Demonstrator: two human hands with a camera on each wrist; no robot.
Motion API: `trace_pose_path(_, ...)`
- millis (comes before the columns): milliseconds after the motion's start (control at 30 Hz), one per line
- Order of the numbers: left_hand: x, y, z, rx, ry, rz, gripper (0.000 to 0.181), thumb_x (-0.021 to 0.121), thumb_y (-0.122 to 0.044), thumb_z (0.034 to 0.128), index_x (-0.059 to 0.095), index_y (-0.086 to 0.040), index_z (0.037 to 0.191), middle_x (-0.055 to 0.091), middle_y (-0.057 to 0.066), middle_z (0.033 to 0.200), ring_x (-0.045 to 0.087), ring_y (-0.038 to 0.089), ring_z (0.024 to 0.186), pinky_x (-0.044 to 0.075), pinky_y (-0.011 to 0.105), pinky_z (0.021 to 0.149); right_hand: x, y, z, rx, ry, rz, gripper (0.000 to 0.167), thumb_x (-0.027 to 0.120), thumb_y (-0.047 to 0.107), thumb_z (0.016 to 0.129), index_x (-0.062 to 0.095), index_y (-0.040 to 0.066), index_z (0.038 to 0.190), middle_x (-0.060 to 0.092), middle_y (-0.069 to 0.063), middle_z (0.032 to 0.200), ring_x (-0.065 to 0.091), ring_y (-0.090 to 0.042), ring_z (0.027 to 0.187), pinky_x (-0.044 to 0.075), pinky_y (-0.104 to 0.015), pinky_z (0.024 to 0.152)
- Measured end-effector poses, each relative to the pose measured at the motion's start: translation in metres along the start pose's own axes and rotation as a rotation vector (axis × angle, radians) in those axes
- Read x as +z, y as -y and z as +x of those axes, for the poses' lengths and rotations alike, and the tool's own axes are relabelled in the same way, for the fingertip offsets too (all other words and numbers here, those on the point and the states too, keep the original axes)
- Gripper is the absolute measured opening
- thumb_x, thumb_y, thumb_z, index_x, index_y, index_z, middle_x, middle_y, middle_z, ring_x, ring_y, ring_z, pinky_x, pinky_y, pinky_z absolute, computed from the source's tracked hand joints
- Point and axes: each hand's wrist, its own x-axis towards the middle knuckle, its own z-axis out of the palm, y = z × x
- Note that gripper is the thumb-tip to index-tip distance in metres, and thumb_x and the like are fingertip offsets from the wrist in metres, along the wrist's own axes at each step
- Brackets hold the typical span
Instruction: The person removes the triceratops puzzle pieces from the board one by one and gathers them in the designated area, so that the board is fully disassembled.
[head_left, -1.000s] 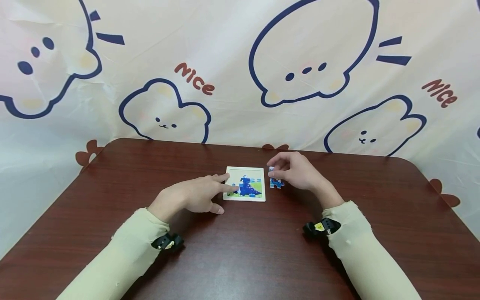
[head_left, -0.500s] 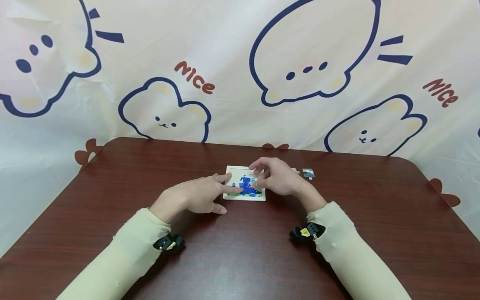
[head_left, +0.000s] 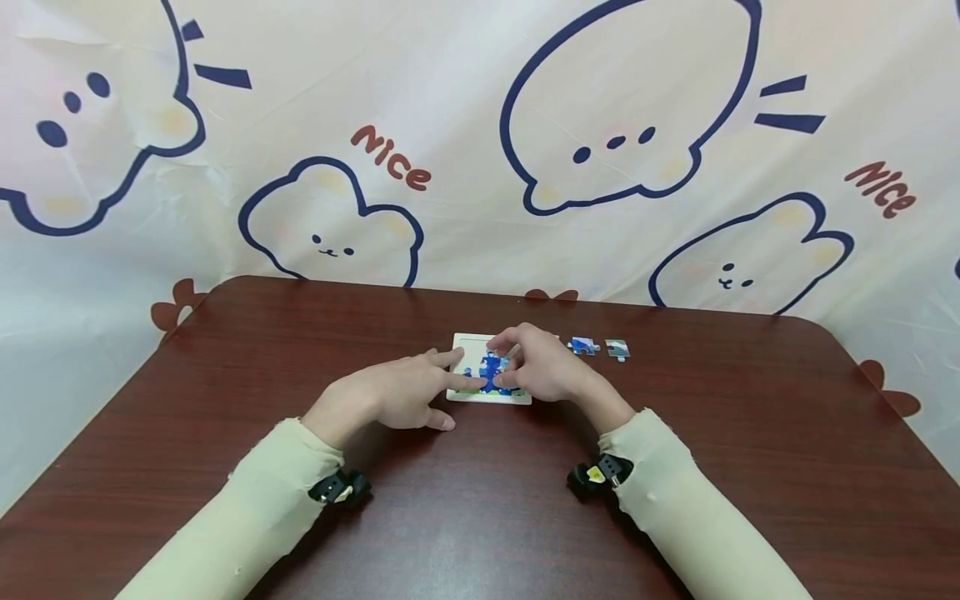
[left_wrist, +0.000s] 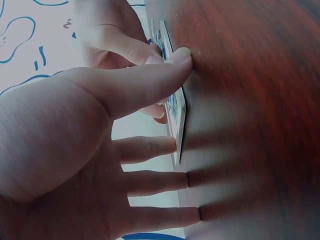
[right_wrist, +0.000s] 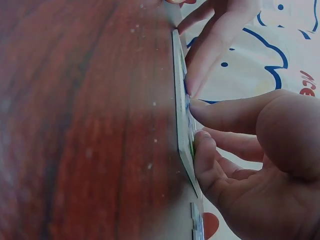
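A white-framed puzzle board with a blue dinosaur picture lies on the table. My left hand rests at its left side, fingers spread, the index fingertip on the picture; in the left wrist view the straight fingers meet the board edge and the tabletop. Over the board's right half, my right hand pinches a blue puzzle piece between thumb and index finger, partly hidden by the fingers. The right wrist view has the thumb and a curled finger down at the board.
Two loose puzzle pieces lie right of the board, one blue and one paler. Part of another shows behind my right hand. The brown table reaches back to a printed cloth.
My right hand has moved left from beside the board to over it, bringing a piece along and uncovering loose pieces on the right. My left hand has barely shifted.
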Motion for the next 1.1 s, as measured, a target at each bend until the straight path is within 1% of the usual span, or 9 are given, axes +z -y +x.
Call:
trace_pose_path(67,0.0004,-0.0004,0.0004,0.0,0.002,-0.001,0.066,0.074,-0.031,0.1006,0.047,-0.038,0.16,0.022,0.016,0.178,0.024,0.05,0.162,0.036,0.067,0.123,0.0004,-0.0003,-0.0005,0.005,0.004,-0.004,0.046,0.08,0.011,0.095,0.066,0.009,0.139,0.065,-0.013,0.127,0.067,-0.015,0.086,0.055,-0.03,0.078)
trace_pose_path(200,0.0007,-0.0016,0.0007,0.002,0.001,-0.004,0.066,0.074,-0.031,0.1005,0.047,-0.038,0.16,0.022,0.016,0.178,0.024,0.05,0.162,0.036,0.067,0.123,0.0002,-0.0017,0.0008,0.018,0.012,-0.009,0.046,0.081,0.011,0.094,0.067,0.008,0.138,0.065,-0.012,0.123,0.065,-0.017,0.087,0.054,-0.031,0.081)
trace_pose_path(333,0.0013,-0.002,0.0,0.002,-0.005,-0.001,0.066,0.075,-0.031,0.1001,0.048,-0.037,0.16,0.023,0.016,0.177,0.025,0.05,0.161,0.038,0.066,0.122,0.0011,-0.0018,0.0029,0.032,0.015,-0.002,0.045,0.081,0.011,0.093,0.067,0.008,0.136,0.066,-0.012,0.125,0.064,-0.019,0.09,0.055,-0.033,0.085)
trace_pose_path(467,0.0012,-0.0011,-0.0015,-0.006,-0.006,0.008,0.066,0.075,-0.031,0.1,0.047,-0.037,0.16,0.023,0.017,0.177,0.025,0.052,0.161,0.04,0.065,0.121,0.0035,-0.0001,0.0046,0.028,0.015,0.004,0.045,0.081,0.009,0.093,0.066,0.007,0.135,0.063,-0.013,0.129,0.063,-0.02,0.093,0.056,-0.035,0.09)
trace_pose_path(633,0.0005,-0.0009,-0.0012,0.015,-0.005,0.004,0.065,0.074,-0.029,0.1009,0.047,-0.036,0.16,0.022,0.019,0.177,0.026,0.054,0.159,0.038,0.065,0.122,0.0043,0.0002,0.0052,0.027,-0.001,-0.013,0.044,0.081,0.006,0.093,0.065,0.007,0.133,0.061,-0.013,0.129,0.061,-0.021,0.096,0.055,-0.039,0.098)
trace_pose_path(733,-0.0002,-0.0005,-0.0012,0.02,-0.001,0.004,0.065,0.074,-0.029,0.1012,0.047,-0.035,0.16,0.021,0.019,0.177,0.025,0.054,0.159,0.037,0.065,0.123,0.0043,0.0008,0.0062,0.035,0.004,-0.018,0.044,0.081,0.006,0.093,0.065,0.007,0.133,0.06,-0.013,0.128,0.06,-0.022,0.097,0.056,-0.039,0.096)
trace_pose_path(967,-0.0001,-0.0003,-0.0014,0.018,-0.007,0.007,0.065,0.074,-0.029,0.1006,0.048,-0.035,0.16,0.022,0.019,0.177,0.026,0.054,0.159,0.039,0.065,0.122,0.0038,0.0025,0.0072,0.017,0.017,-0.061,0.043,0.08,0.007,0.093,0.065,0.006,0.133,0.059,-0.013,0.129,0.059,-0.023,0.099,0.056,-0.037,0.093)
trace_pose_path(1100,0.0005,-0.0004,-0.0015,0.021,-0.008,0.002,0.066,0.075,-0.029,0.1005,0.047,-0.036,0.16,0.022,0.019,0.177,0.026,0.055,0.159,0.039,0.065,0.122,0.0035,0.0031,0.0058,0.023,0.02,-0.071,0.044,0.081,0.008,0.093,0.064,0.006,0.134,0.059,-0.014,0.13,0.06,-0.023,0.1,0.057,-0.037,0.094)
